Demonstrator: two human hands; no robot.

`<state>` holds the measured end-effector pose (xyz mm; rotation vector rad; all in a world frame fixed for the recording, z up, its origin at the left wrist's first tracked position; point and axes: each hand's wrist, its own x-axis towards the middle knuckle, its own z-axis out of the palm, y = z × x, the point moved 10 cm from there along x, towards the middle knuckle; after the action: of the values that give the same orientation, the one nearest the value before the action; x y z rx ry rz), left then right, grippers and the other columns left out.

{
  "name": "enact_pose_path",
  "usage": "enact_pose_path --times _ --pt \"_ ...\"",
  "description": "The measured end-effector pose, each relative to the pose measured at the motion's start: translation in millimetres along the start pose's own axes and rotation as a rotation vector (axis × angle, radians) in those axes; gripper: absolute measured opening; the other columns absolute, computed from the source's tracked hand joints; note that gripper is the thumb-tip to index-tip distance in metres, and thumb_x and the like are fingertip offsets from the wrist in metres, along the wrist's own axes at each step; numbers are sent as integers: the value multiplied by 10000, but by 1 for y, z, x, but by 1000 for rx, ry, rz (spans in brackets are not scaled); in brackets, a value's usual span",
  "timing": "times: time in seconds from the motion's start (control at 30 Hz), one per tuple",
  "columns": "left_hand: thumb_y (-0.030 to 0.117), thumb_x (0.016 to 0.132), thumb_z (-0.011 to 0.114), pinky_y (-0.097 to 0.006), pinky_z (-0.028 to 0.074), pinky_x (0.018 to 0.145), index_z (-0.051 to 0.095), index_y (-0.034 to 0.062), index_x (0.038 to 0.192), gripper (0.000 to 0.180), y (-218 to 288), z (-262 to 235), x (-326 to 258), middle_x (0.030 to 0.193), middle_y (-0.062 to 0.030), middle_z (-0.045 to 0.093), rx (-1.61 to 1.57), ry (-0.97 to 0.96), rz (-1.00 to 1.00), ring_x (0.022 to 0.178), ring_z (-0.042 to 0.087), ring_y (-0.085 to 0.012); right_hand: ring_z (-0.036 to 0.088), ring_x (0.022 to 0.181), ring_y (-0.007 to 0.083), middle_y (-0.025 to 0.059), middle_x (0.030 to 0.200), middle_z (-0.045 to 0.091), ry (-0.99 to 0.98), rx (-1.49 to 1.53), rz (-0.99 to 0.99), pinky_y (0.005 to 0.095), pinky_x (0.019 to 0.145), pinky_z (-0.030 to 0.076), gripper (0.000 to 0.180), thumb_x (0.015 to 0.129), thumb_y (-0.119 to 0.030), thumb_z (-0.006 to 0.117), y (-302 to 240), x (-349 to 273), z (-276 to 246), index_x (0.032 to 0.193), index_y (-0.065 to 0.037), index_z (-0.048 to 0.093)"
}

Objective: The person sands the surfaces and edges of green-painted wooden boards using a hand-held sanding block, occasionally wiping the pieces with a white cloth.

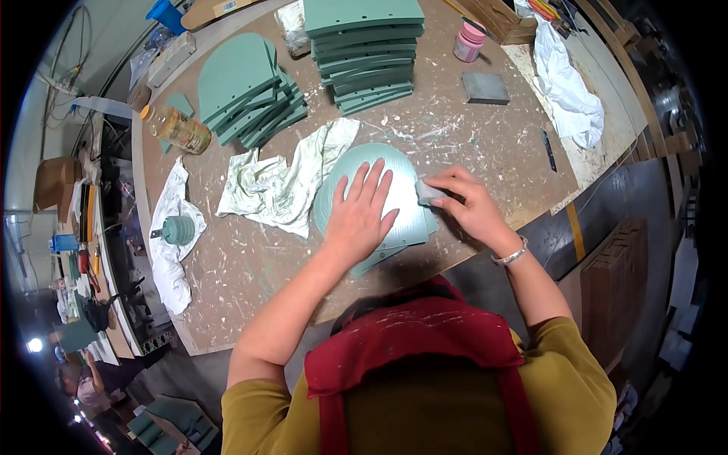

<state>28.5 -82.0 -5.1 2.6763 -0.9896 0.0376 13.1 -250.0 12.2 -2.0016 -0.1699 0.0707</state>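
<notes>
A green panel with a rounded far end (pixel 406 163) lies in front of me, over at least one more such panel whose corner shows below it. Flat on its shiny face rests my left hand (pixel 362 212), fingers spread. At the panel's right edge my right hand (pixel 470 205) pinches a small pale grey-white pad (pixel 429 192), pressed against that edge; its exact kind I cannot make out. Left of the panel a crumpled, green-stained white cloth (pixel 265 186) touches or nearly touches it.
Beyond are a stack of green panels (pixel 364 45) and a fanned pile (pixel 243 80). A jar (pixel 178 129) lies at left, near a green container (pixel 177 230) on a white cloth (pixel 171 265). A pink bottle (pixel 469 42), grey block (pixel 485 89) and black knife (pixel 548 152) are at right.
</notes>
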Motion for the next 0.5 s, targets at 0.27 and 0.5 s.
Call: enact_pose_path --times 0.27,0.5 --pt "356 956 592 -548 287 1148 435 60 1469 613 -2 1 -1 1585 -127 351 -18 8 -5 1446 340 -337 614 982 245 102 1041 620 -7 -29 7 319 882 481 310 869 -54 706 -3 -9 -4 1176 -13 693" --pt "278 911 650 -424 424 1045 569 55 1325 477 32 -13 -25 1411 -118 547 -52 -1 112 1295 514 -302 614 921 232 104 1056 608 186 -92 -2 299 782 494 321 882 -82 712 -19 3 -15 1193 -13 669"
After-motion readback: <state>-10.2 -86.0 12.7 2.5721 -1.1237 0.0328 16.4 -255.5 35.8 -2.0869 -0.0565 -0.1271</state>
